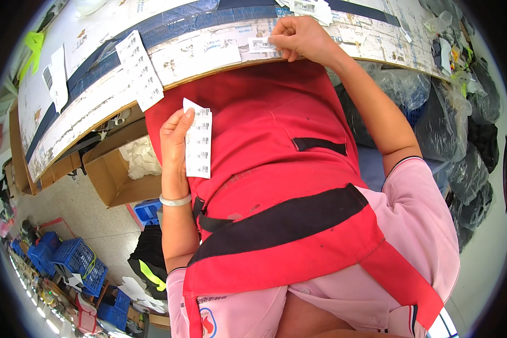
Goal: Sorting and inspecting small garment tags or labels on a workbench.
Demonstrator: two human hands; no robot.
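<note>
Left of the right grip (303, 40), closed on its end, a small label (259, 45) meets the counter (372, 48): likely positioning, next requiring release; the left grip (174, 134) pinches a printed sheet (199, 146).

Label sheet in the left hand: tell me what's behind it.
Behind the label sheet in the left hand, the red apron shows past its right edge. Whatever lies directly behind the sheet is covered.

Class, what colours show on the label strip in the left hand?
The label strip is white with black printing; head view.
</note>
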